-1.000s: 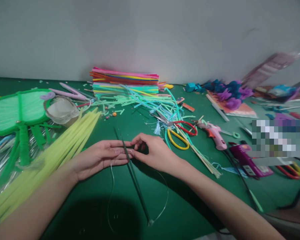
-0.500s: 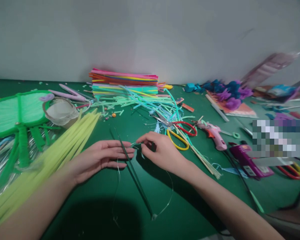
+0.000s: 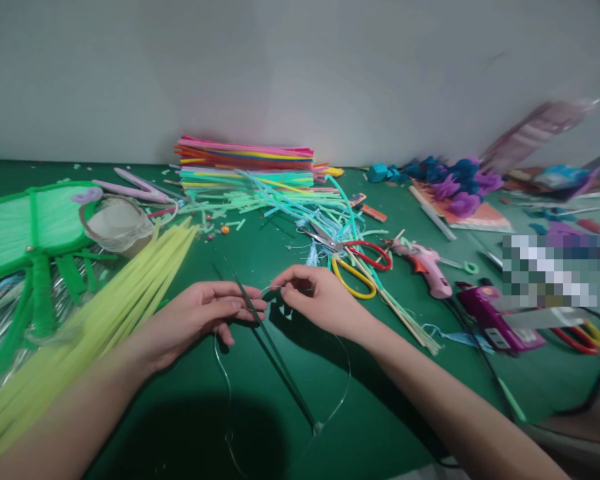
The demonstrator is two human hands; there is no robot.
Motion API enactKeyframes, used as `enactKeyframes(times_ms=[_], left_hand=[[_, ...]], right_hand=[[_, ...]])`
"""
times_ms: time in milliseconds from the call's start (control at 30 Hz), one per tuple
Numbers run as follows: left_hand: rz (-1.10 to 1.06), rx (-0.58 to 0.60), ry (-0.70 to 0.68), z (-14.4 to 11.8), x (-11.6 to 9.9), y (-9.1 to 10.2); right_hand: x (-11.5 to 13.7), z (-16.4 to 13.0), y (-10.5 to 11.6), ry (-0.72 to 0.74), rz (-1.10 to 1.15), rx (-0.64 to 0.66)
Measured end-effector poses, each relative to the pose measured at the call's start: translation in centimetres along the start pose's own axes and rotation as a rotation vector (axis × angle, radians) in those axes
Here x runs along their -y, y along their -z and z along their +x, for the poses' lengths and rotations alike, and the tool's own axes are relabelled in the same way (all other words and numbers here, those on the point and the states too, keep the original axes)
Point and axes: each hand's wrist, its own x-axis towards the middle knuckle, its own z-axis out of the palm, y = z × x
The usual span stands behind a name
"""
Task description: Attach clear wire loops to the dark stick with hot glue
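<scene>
In the middle of the picture, my left hand (image 3: 195,317) has its thumb pressed against its fingers on a thin clear line (image 3: 228,383). Just right of it, my right hand (image 3: 316,299) pinches the same sort of line, a short stretch running between the fingertips of both hands. Loops of the line hang down on either side. Two long, thin dark green strands (image 3: 280,363) slant past the left fingers to a small pale, clear bit (image 3: 317,428) at their lower end. Whether the left fingers grip the strands I cannot tell.
Yellow-green pipe cleaners (image 3: 125,293) and a green wrapped shape (image 3: 35,220) lie left. Behind are bundled coloured pipe cleaners (image 3: 245,160) and scissors (image 3: 355,267). Rightward lie a pink glue gun (image 3: 430,267), a magenta box-shaped device (image 3: 500,323) and purple pieces (image 3: 465,200).
My left fingers have curled a little more, thumb now against them. The strands' lower end has swung slightly right, and the left-hand loop hangs further left. The view has shifted slightly.
</scene>
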Motion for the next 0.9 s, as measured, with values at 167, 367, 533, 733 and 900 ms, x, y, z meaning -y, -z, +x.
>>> enactKeyframes(times_ms=[167,367,533,733,900], left_hand=[[0.028,-0.056,-0.003,0.24,0.13,-0.32],[0.056,-0.059,-0.051,0.25,0.13,-0.21],[0.076,-0.059,-0.039,0.02,-0.06,-0.09],[0.091,-0.077,-0.02,0.01,0.02,-0.12],[0.098,-0.082,-0.015,0.06,0.07,-0.2]], right_hand=[[0.2,0.18,0.28,-0.134,0.22,0.055],[-0.25,0.25,0.2,-0.139,0.334,0.064],[-0.45,0.24,0.16,-0.132,0.342,0.036],[-0.49,0.23,-0.1,-0.136,0.364,0.019],[-0.43,0.26,-0.47,-0.145,0.382,0.023]])
